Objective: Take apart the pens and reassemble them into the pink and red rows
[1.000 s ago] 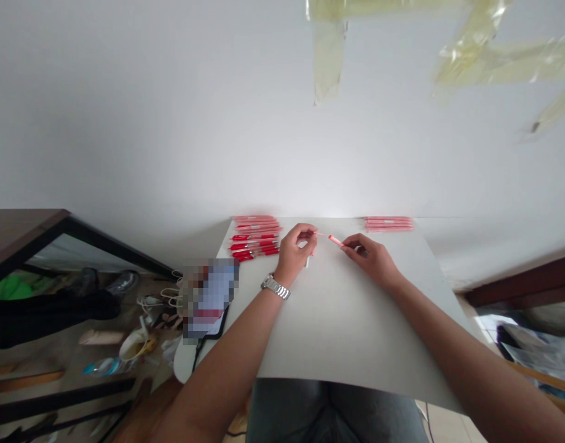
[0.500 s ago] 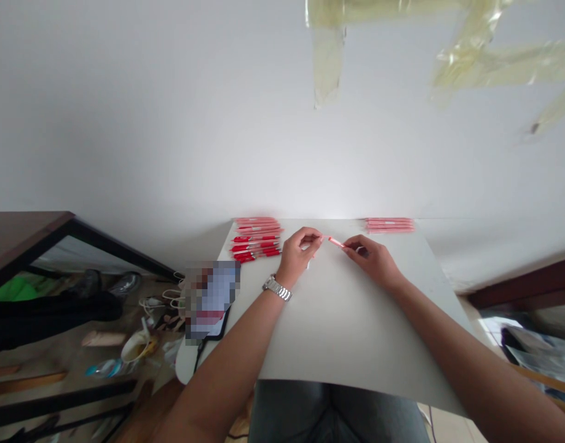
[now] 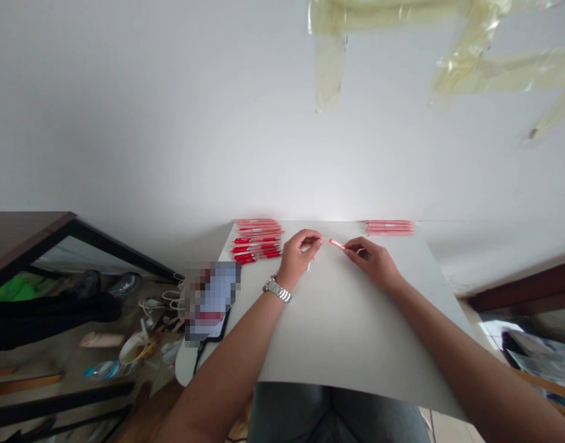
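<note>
Over the far part of a white board [image 3: 347,332], my left hand [image 3: 297,256] is closed in a pinch on a thin pen part whose end meets a pink pen barrel [image 3: 336,244]. My right hand [image 3: 372,261] is closed on the other end of that barrel. A silver watch [image 3: 276,289] is on my left wrist. A pile of red pens [image 3: 257,240] lies at the board's far left, just beyond my left hand. A short row of pink pen barrels [image 3: 388,227] lies at the far right.
A phone [image 3: 211,298] with a cable lies on the board's left edge. Left of it the floor holds a cup, bags and clutter [image 3: 134,344] under a dark table [image 3: 28,237]. A white wall with yellowed tape [image 3: 328,67] rises behind.
My hands have drawn closer together, and the thin part in my left hand now meets the pink barrel in my right.
</note>
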Available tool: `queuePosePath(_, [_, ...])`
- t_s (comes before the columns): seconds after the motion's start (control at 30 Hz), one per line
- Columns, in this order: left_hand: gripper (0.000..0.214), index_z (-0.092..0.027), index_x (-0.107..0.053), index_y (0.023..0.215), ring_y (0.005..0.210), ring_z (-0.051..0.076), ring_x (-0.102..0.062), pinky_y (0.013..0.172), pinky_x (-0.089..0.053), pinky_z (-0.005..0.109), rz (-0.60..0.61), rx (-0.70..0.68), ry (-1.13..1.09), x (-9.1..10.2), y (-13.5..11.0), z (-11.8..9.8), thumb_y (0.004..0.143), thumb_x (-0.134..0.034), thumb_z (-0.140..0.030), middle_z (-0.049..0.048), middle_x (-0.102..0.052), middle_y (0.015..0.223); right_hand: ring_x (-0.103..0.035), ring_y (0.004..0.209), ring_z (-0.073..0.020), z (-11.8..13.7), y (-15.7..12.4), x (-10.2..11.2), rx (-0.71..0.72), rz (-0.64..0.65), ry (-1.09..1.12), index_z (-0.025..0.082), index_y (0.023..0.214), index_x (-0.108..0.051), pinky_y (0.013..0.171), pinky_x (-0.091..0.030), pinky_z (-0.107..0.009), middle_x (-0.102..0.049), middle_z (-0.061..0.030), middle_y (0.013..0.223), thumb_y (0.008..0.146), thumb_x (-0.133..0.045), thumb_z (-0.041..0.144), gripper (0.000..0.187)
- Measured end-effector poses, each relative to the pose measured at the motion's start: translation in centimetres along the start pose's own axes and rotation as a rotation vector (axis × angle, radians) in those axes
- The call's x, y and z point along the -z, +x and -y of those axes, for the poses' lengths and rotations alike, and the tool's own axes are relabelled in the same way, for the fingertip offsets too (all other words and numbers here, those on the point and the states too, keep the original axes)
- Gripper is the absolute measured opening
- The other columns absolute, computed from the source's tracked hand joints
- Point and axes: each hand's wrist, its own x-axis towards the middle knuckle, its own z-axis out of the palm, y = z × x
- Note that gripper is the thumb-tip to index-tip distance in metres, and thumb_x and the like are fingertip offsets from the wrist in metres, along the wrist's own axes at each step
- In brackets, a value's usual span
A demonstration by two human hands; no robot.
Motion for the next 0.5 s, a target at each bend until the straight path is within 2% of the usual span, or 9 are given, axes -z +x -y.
queuePosePath(0.27, [0.022,-0.020,-0.077,0.103,0.090,0.016,-0.073,0.079,-0.062,0.027,0.074,-0.060,0.100,0.14,-0.16,-0.05,0.095,-0.070,-0.039,0.0076,-0.076,0.103,-0.065,0.073,-0.0179,0.56,-0.12,0.03,0.028,0.030,-0.005,0.024,0.104,-0.072,0.072,-0.052,-0.032,-0.073,-0.0027,0.088,0.095,-0.063,0.049,0.029])
queuePosePath(0.5, [0.021,-0.020,-0.077,0.104,0.096,0.018,-0.073,0.085,-0.062,0.029,0.077,-0.087,0.103,0.18,-0.17,-0.24,0.096,-0.069,-0.038,0.0082,-0.074,0.104,-0.064,0.075,-0.0181,0.60,-0.15,-0.01,0.027,0.032,0.002,0.024,0.104,-0.071,0.072,-0.051,-0.032,-0.072,-0.0025,0.088,0.095,-0.064,0.047,0.026])
